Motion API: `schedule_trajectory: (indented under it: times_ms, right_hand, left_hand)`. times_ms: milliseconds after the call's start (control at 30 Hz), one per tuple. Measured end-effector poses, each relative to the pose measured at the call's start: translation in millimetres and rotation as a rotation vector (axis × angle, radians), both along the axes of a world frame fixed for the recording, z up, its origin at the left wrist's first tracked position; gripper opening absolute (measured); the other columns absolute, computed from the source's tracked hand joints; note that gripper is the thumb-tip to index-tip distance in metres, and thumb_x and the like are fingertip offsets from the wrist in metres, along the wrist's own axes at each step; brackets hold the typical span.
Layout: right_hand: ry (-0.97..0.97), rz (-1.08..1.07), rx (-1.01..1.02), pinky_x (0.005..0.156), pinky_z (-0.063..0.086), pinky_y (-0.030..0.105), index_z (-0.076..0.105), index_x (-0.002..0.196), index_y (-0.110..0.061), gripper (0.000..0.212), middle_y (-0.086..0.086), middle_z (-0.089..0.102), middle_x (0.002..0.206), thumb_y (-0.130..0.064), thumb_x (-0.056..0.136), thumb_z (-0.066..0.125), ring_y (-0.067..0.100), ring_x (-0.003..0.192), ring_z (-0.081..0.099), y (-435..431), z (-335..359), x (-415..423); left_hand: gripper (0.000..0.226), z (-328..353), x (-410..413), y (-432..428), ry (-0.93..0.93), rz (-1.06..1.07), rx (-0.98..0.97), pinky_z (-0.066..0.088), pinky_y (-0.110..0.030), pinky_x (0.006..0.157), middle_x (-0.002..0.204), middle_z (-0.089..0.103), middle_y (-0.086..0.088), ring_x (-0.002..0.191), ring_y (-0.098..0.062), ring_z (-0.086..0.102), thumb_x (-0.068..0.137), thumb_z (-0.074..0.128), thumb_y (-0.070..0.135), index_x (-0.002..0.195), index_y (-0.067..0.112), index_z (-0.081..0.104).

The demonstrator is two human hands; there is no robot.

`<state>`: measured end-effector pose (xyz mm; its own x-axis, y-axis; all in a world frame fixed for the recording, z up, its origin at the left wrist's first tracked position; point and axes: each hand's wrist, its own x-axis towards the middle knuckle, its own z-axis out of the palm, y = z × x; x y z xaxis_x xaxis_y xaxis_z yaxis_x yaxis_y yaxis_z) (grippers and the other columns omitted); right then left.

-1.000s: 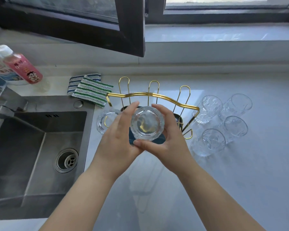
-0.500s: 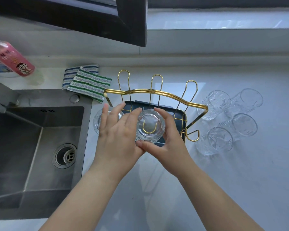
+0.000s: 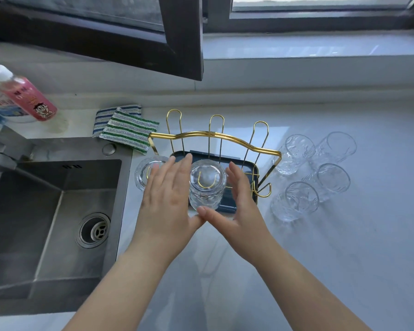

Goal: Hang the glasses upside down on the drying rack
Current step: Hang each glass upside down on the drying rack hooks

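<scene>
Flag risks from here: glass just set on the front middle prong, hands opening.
1. The inverted glass sits on a single gold prong; with the left hand and right hand opened beside it, it could tip if off-centre.
2. The left hand lies close to the other hung glass; withdrawing could knock it.
3. Four glasses crowd the rack's right side; a reach may clip one.

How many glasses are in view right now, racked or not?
6. Two hang upside down on the gold rack: one between the hands, one at its left end. Four wait on the counter to the right.
</scene>
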<state>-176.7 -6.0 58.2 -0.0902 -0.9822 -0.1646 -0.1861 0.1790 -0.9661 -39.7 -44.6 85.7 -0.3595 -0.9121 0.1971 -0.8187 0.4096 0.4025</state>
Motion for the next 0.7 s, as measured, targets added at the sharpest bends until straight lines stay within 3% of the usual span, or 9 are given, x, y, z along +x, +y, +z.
schedule_trajectory:
  times_ms: [100,167,267,333,433,500,600,700]
  right_hand:
    - [0.0,0.005,-0.056,0.114,0.022,0.019,0.015,0.142,-0.037,0.084,-0.017,0.025,0.152,-0.036,0.078,0.069,-0.011,0.136,0.021,23,5,-7]
    - [-0.022,-0.001,-0.11,0.11,0.025,0.014,0.021,0.14,-0.038,0.078,-0.019,0.031,0.149,-0.034,0.078,0.068,-0.009,0.135,0.026,39,10,-14]
    - [-0.021,-0.062,-0.199,0.104,0.033,0.015,0.036,0.132,-0.037,0.065,-0.025,0.045,0.136,-0.025,0.077,0.069,0.004,0.131,0.039,62,11,-34]
    - [0.008,-0.174,-0.234,0.1,0.039,0.017,0.044,0.123,-0.035,0.056,-0.024,0.052,0.124,-0.019,0.076,0.069,0.007,0.123,0.048,74,6,-52]
    - [0.057,-0.373,-0.213,0.096,0.042,0.016,0.046,0.111,-0.038,0.052,-0.017,0.054,0.116,-0.007,0.078,0.071,0.004,0.111,0.053,87,-11,-84]
    - [0.073,-0.464,-0.14,0.098,0.041,0.019,0.043,0.11,-0.038,0.051,-0.014,0.051,0.118,-0.003,0.081,0.066,0.003,0.112,0.051,91,-27,-106]
    - [0.084,-0.441,0.026,0.105,0.037,0.03,0.038,0.12,-0.026,0.051,-0.004,0.046,0.129,-0.005,0.082,0.065,0.009,0.119,0.046,89,-49,-137]
    - [0.102,-0.331,0.111,0.104,0.033,0.026,0.033,0.133,-0.016,0.064,-0.003,0.04,0.136,-0.007,0.08,0.069,0.013,0.127,0.04,79,-62,-158]
  left_hand:
    - [0.091,2,-1,21,0.093,0.012,-0.005,0.001,-0.03,0.113,0.141,0.043,-0.013,0.135,-0.014,0.02,0.064,0.079,0.024,0.139,0.006,0.031]
    - [0.087,2,-6,39,0.151,0.045,-0.012,0.002,-0.03,0.113,0.137,0.046,-0.011,0.132,-0.015,0.023,0.064,0.079,0.025,0.136,0.007,0.035]
    - [0.074,-2,-20,67,0.277,0.058,0.036,0.021,-0.036,0.111,0.128,0.051,-0.003,0.123,-0.015,0.034,0.07,0.074,0.032,0.132,0.012,0.039]
    - [0.069,-10,-34,81,0.352,0.011,0.146,0.029,-0.031,0.105,0.126,0.049,0.006,0.12,-0.009,0.037,0.071,0.075,0.03,0.13,0.021,0.039]
    - [0.071,-26,-63,88,0.338,-0.104,0.34,0.022,-0.016,0.104,0.128,0.039,0.017,0.123,0.0,0.031,0.075,0.07,0.035,0.132,0.034,0.027]
    - [0.077,-41,-86,85,0.311,-0.117,0.459,0.014,-0.012,0.105,0.14,0.032,0.014,0.133,-0.002,0.023,0.078,0.065,0.041,0.139,0.03,0.019]
    - [0.091,-60,-120,70,0.276,-0.117,0.535,0.008,-0.013,0.106,0.153,0.016,0.008,0.139,-0.006,0.013,0.078,0.064,0.045,0.145,0.023,0.006]
    - [0.095,-73,-151,53,0.278,-0.11,0.583,0.01,-0.014,0.104,0.155,0.015,0.003,0.14,-0.011,0.016,0.076,0.067,0.045,0.145,0.02,0.007]
